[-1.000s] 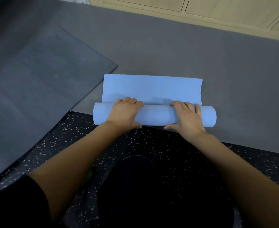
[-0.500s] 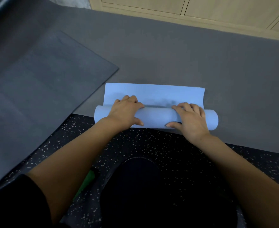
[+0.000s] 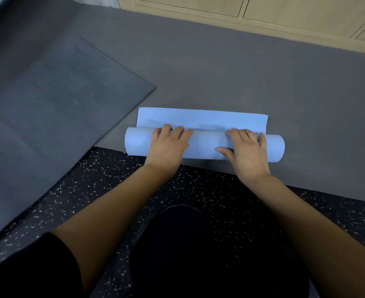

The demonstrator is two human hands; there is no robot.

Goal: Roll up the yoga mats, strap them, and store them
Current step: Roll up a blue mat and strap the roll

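Note:
A light blue yoga mat [image 3: 207,145] lies mostly rolled on a large grey floor mat [image 3: 241,72]. A short flat strip of it [image 3: 203,119] still lies unrolled beyond the roll. My left hand [image 3: 166,147] wraps over the left part of the roll, fingers over its top. On the right part my right hand [image 3: 248,151] holds it the same way, with the thumb along the near side. A darker grey yoga mat [image 3: 48,104] lies flat and unrolled at the left.
Black speckled rubber floor [image 3: 198,186] runs under my arms, and my dark-clothed knee [image 3: 188,244] is below the roll. Pale wooden cabinet fronts [image 3: 263,7] line the far edge of the grey floor mat.
The roll has moved away from me with both hands on it. It has grown thicker, and the flat blue strip beyond it has become shorter.

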